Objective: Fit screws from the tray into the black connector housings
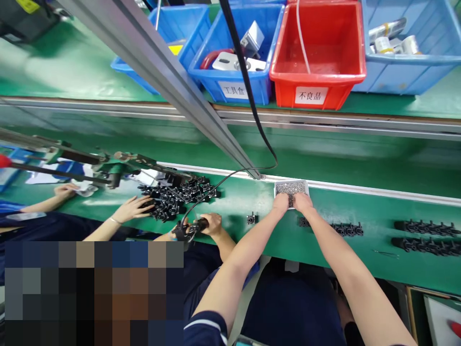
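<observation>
A small white tray (307, 184) filled with tiny silvery metal pieces (291, 187) lies on the green bench. Over its near edge, my left hand (281, 202) and my right hand (302, 202) sit side by side, fingers curled inward. A dark bit (291, 200) shows between them; the fingertips are too small to tell what each pinches. Left of my left hand stands one black plastic part (251, 218). A row of black parts (347, 229) runs to the right, partly behind my right forearm.
Two more rows of black parts (428, 246) and thin tweezers (386, 253) lie at right. Co-workers' hands (133, 209) are at left by a black pile (169, 199) and a press (115, 170). A metal post (216, 122), a hanging cable (252, 96) and shelf bins (317, 91) stand ahead.
</observation>
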A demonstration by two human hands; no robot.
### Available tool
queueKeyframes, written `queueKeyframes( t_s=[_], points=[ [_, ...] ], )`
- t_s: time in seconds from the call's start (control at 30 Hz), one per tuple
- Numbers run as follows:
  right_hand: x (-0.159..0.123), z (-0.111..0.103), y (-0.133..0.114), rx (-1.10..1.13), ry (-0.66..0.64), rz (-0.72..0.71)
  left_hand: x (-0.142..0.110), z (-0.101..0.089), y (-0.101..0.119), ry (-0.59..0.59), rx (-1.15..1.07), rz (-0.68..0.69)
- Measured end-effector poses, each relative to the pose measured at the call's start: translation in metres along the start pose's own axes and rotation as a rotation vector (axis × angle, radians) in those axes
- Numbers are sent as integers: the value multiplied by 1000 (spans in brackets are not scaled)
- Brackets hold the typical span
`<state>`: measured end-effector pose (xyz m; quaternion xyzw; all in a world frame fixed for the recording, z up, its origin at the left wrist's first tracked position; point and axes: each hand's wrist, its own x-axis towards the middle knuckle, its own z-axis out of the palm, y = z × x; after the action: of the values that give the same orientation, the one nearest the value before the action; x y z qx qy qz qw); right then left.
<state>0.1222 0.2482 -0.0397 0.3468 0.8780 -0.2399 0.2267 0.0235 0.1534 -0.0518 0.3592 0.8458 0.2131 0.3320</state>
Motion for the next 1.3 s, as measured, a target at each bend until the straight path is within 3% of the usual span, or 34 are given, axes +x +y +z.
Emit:
queueKeyframes(
  t_s=[0.07, 0.17, 0.27, 0.33, 0.5, 0.6, 0.73, 0.83, 0.93, 1.13, 1.3],
  points=[
    [-4, 1, 4, 22, 23, -3, -3, -1, -4, 41, -48, 39],
    [-4, 0, 7, 31, 15, 2, -16, -1, -7, 92, -376, 43],
    [0, -2, 5, 5, -45, 6, -40, 6, -12, 54, -714, 49],
    [2, -2, 3, -4, -50, 11, -59, 16, -16, 25, -776, 49],
    [1, -4, 1, 13, -14, -26, -88, 50, -27, 19, -625, -80],
    [3, -5, -2, 5, -25, -28, -90, 61, -22, 32, -550, -46],
    [-4, -9, -1, 12, 11, -46, -88, 60, -5, 54, -467, 68],
    [-23, -10, 15, 133, 176, -98, -88, 55, 6, 42, -350, 120],
    [-52, -5, 45, 329, 335, -143, -87, 52, 12, 47, -256, 126],
    [-93, 14, 99, 403, 236, -153, -83, 58, 18, 55, -157, 157],
    [-84, 6, 87, 332, 321, -76, -71, 66, 11, 5, -321, -1]
  ],
)
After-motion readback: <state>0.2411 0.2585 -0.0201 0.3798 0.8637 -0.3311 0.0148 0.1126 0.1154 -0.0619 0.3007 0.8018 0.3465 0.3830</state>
